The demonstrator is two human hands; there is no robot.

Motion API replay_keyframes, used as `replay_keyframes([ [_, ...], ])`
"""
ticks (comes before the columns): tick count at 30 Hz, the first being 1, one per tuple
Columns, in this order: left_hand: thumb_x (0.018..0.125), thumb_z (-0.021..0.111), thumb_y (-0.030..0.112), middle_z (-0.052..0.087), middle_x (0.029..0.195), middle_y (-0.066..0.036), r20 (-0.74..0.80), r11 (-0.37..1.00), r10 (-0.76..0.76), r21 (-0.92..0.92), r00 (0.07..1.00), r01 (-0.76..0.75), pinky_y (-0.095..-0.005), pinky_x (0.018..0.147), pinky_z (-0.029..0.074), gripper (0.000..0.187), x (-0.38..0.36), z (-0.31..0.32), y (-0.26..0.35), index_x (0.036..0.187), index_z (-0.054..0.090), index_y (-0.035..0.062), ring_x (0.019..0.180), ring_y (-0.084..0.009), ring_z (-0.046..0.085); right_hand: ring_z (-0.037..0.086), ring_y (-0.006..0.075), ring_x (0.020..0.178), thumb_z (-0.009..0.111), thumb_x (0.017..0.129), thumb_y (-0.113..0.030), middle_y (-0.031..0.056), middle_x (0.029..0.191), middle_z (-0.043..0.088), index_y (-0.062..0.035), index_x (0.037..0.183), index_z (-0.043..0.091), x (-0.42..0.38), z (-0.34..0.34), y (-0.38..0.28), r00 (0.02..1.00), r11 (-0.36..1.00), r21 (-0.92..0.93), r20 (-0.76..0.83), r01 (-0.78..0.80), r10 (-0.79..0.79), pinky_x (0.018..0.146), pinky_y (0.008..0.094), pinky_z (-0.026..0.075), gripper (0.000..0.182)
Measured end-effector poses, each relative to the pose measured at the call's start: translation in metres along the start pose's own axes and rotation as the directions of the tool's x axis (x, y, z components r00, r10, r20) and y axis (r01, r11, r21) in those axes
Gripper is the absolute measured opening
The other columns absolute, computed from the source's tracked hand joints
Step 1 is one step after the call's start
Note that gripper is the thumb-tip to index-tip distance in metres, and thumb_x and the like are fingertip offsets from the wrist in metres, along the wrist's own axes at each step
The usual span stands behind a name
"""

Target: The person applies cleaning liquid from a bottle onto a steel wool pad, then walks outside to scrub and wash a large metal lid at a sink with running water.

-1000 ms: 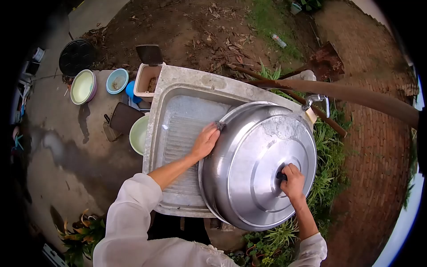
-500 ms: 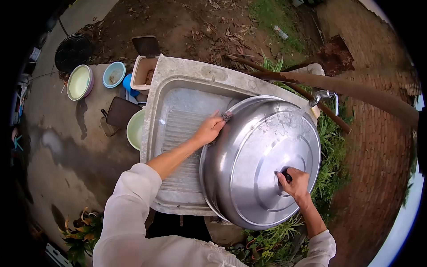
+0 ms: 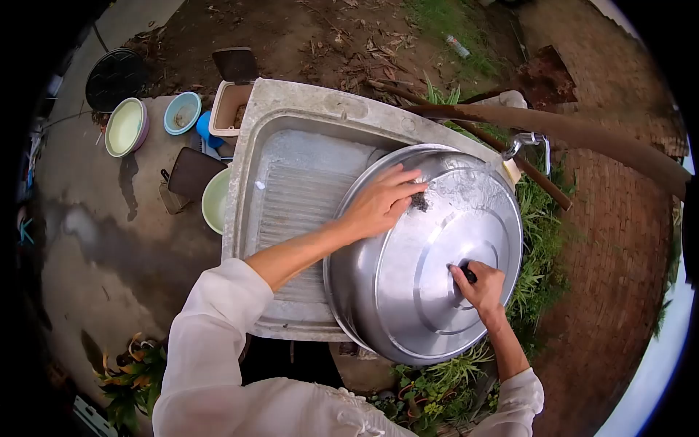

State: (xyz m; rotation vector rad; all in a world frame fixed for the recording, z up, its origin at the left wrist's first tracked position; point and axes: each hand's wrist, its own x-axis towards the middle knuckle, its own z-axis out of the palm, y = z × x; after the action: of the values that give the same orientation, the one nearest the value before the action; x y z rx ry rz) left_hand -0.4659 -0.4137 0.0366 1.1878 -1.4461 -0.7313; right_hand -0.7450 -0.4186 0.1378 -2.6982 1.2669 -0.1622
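A large domed metal pot lid (image 3: 429, 251) stands tilted in the stone sink (image 3: 306, 97), its top wet near the far edge. My right hand (image 3: 482, 285) is closed around the lid's black knob (image 3: 468, 272). On the upper left part of the lid, my left hand (image 3: 378, 204) presses a dark steel wool scrubber (image 3: 419, 202) against the metal. Its fingers are bent over the scrubber and partly hide it. Ridges like a washboard (image 3: 295, 200) line the sink floor left of the lid.
A metal faucet (image 3: 526, 143) and a rusty pipe (image 3: 568, 131) are beyond the lid at the right. Left of the sink are a pale green basin (image 3: 216, 200), a blue basin (image 3: 182, 113) and a lidded beige bin (image 3: 229, 105). Plants (image 3: 539, 255) grow along the right side.
My left hand has moved right and slightly up, carrying the scrubber from the lid's left side onto its top face. My right hand stays on the knob.
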Motion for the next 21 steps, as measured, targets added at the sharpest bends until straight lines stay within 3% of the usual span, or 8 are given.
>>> replay_keyframes([
  [1,0.091,0.05,0.012,0.055,0.133,-0.016,0.059,0.999,0.05,-0.004,0.997,-0.05,-0.041,0.105,0.038,0.032,0.034,0.003,-0.01,0.12,0.062,0.0027,0.125,-0.036,0.046,0.052,0.0275,0.043,0.074,0.079,-0.037,0.0094,0.051,0.053,-0.0055,0.056,0.056,0.0,0.0,0.0,1.0,1.0,-0.014,0.003,0.0,0.0,0.042,0.0363,0.039,0.043],
  [3,0.092,0.05,0.01,0.05,0.139,-0.013,0.185,0.966,-0.26,0.05,0.948,0.255,-0.0401,0.105,0.037,0.036,0.075,0.01,-0.019,0.127,0.059,0.0083,0.127,-0.0331,0.047,0.052,0.0276,0.042,0.074,0.079,-0.038,0.0092,0.051,0.055,-0.0057,0.056,0.057,0.0,0.0,0.001,1.0,0.999,-0.036,-0.013,0.009,-0.01,0.042,0.0365,0.04,0.043],
  [4,0.092,0.05,0.01,0.05,0.139,-0.013,0.184,0.966,-0.259,0.044,0.948,0.255,-0.0401,0.105,0.037,0.036,0.066,0.013,-0.017,0.127,0.059,0.0083,0.127,-0.0331,0.047,0.053,0.0278,0.042,0.074,0.079,-0.04,0.0091,0.051,0.056,-0.0063,0.056,0.058,0.0,-0.001,0.002,1.0,0.998,-0.059,0.004,0.005,-0.005,0.042,0.037,0.04,0.044],
  [6,0.088,0.056,0.01,0.053,0.135,-0.015,0.062,0.963,0.129,0.229,0.99,-0.14,-0.0466,0.106,0.038,0.037,0.019,0.004,-0.008,0.125,0.059,0.0065,0.129,-0.0375,0.043,0.053,0.0278,0.042,0.073,0.079,-0.04,0.0092,0.051,0.055,-0.0065,0.056,0.058,0.001,-0.004,0.001,1.0,0.999,-0.045,0.004,0.002,-0.002,0.042,0.0371,0.04,0.044],
  [10,0.089,0.056,0.009,0.043,0.145,-0.01,0.276,0.898,-0.004,0.423,0.961,-0.118,-0.0529,0.112,0.028,0.047,-0.066,-0.013,0.053,0.135,0.051,0.0094,0.136,-0.0363,0.034,0.053,0.0287,0.042,0.071,0.081,-0.041,0.0099,0.051,0.055,-0.0069,0.056,0.058,-0.004,0.003,0.002,1.0,1.0,-0.015,-0.014,0.001,-0.001,0.043,0.0374,0.041,0.044],
  [15,0.093,0.05,0.015,0.041,0.146,-0.01,0.24,0.811,0.014,0.565,0.971,-0.152,-0.0525,0.112,0.027,0.044,0.064,0.037,0.025,0.137,0.048,0.0065,0.138,-0.0325,0.032,0.054,0.0304,0.043,0.069,0.082,-0.044,0.0111,0.05,0.055,-0.007,0.054,0.056,-0.003,0.001,0.006,0.999,0.998,-0.052,-0.025,0.029,-0.03,0.044,0.0387,0.042,0.048],
  [17,0.093,0.05,0.016,0.041,0.146,-0.011,0.236,0.8,0.062,0.569,0.97,-0.189,-0.0524,0.112,0.027,0.045,0.066,0.045,0.025,0.137,0.047,0.0057,0.138,-0.033,0.031,0.054,0.0308,0.043,0.068,0.082,-0.045,0.0115,0.05,0.055,-0.0069,0.053,0.056,-0.004,-0.003,0.008,1.0,0.998,-0.056,-0.005,0.016,-0.016,0.044,0.0391,0.043,0.049],
  [21,0.088,0.056,0.022,0.036,0.149,-0.012,0.39,0.794,0.014,0.555,0.921,-0.247,-0.0525,0.113,0.022,0.061,-0.033,0.016,0.067,0.143,0.038,0.0047,0.139,-0.0361,0.029,0.053,0.031,0.042,0.067,0.082,-0.046,0.0117,0.049,0.055,-0.0065,0.053,0.057,-0.003,0.005,0.009,0.997,1.0,-0.003,-0.073,0.025,-0.025,0.044,0.0392,0.043,0.05],
])
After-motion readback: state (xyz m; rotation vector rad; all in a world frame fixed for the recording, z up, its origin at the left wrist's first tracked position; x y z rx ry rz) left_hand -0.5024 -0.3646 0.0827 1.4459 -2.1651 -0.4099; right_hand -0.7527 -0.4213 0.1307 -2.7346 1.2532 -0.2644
